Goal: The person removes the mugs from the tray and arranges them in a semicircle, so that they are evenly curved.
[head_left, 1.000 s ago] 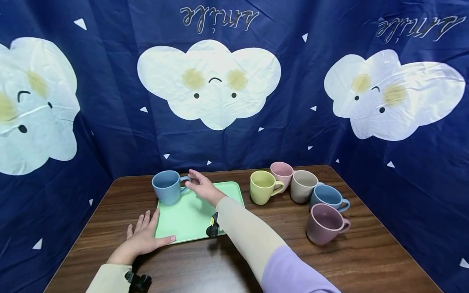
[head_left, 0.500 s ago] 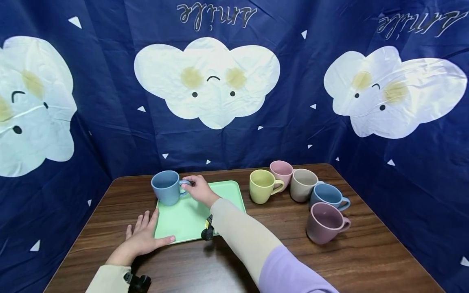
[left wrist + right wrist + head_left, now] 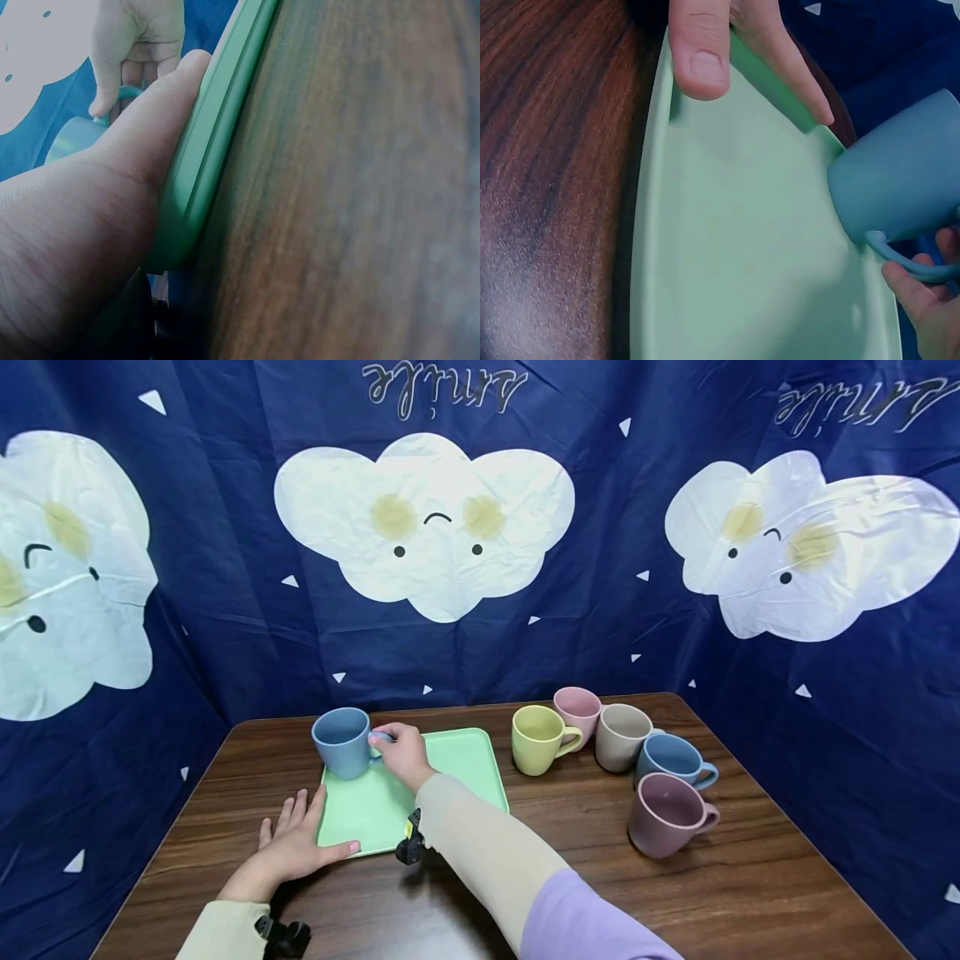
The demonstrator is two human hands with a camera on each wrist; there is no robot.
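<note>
A blue mug (image 3: pixel 341 750) stands upright at the far left corner of a light green tray (image 3: pixel 375 810). My right hand (image 3: pixel 407 755) pinches its handle from the right; in the right wrist view the thumb and fingers (image 3: pixel 907 289) meet round the handle (image 3: pixel 911 264). At the tray's near left corner rests my left hand (image 3: pixel 294 845), its fingers spread along the left edge and the thumb (image 3: pixel 699 56) over the near rim. In the left wrist view the left palm (image 3: pixel 82 217) lies against the tray's side.
To the right of the tray, on the wooden table (image 3: pixel 585 868), stand a yellow mug (image 3: pixel 534 747), a pink mug (image 3: pixel 579 714), a beige mug (image 3: pixel 620 743), another blue mug (image 3: pixel 667 760) and a mauve mug (image 3: pixel 660 827). Blue cloth (image 3: pixel 450 660) with printed clouds hangs behind the table.
My right hand reached the blue mug's handle from just beside it, and its fingers closed on it. The mug has hardly moved. My left hand stays at the tray corner.
</note>
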